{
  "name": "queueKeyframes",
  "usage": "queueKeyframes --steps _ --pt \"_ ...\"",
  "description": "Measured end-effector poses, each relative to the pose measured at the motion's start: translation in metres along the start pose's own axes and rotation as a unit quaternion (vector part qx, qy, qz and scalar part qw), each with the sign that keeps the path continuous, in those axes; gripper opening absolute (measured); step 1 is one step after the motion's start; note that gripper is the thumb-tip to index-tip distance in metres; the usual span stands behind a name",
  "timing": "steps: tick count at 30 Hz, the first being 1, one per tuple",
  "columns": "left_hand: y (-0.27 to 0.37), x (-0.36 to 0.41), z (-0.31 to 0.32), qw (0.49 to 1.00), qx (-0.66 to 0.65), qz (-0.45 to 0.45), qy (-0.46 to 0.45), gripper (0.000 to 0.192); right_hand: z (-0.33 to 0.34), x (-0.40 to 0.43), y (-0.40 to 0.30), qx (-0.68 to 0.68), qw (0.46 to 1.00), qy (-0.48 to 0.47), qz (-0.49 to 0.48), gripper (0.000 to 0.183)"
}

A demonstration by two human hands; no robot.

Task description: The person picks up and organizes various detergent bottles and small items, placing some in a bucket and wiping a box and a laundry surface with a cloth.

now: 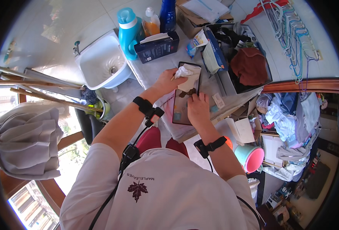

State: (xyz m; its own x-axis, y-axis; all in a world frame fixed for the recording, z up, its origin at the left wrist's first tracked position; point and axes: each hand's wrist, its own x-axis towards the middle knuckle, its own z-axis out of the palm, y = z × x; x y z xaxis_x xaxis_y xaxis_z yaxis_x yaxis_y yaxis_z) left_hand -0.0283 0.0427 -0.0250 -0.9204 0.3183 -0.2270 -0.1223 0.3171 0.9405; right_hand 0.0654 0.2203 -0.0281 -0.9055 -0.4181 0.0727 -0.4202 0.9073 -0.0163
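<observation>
A shallow, dark-rimmed tray or box lid [183, 110] lies lengthwise on the covered table before me. My left hand [168, 81] is closed on a crumpled white tissue [183, 71] over the tray's far half. Beneath the tissue is a cream paper or card piece [190, 82]; whether my fingers also grip it is unclear. Small dark brown pieces [191, 92] lie in the tray just below that paper. My right hand [198, 107] rests at the tray's right rim with its fingers bent, the fingertips close to the brown pieces. What those fingertips hold, if anything, is hidden.
A white sink [100, 61] stands left of the table. At the back are a teal detergent bottle [126, 34] and a dark tissue box [157, 48]. An open box of cloths [248, 66] sits on the right. A small white card [218, 100] lies beside my right hand.
</observation>
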Motion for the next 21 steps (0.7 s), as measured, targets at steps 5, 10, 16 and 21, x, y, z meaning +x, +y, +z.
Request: queueKeyframes --steps 5,10,16,21 --pt "0.001 -0.009 -0.007 0.997 -0.080 -0.020 0.008 0.035 -0.019 -0.009 0.005 0.227 0.955 0.189 0.025 0.026" --pt "0.007 -0.006 -0.006 0.999 -0.041 -0.020 0.004 0.037 0.003 -0.047 0.074 0.174 0.951 0.132 0.217 0.029" --pt "0.004 -0.007 -0.003 0.999 -0.034 -0.017 0.004 0.037 -0.012 -0.036 0.030 0.183 0.981 0.065 0.018 0.030" --pt "0.005 -0.005 -0.004 0.998 -0.057 -0.020 -0.006 0.037 0.000 -0.011 -0.023 0.185 0.977 -0.049 -0.093 0.022"
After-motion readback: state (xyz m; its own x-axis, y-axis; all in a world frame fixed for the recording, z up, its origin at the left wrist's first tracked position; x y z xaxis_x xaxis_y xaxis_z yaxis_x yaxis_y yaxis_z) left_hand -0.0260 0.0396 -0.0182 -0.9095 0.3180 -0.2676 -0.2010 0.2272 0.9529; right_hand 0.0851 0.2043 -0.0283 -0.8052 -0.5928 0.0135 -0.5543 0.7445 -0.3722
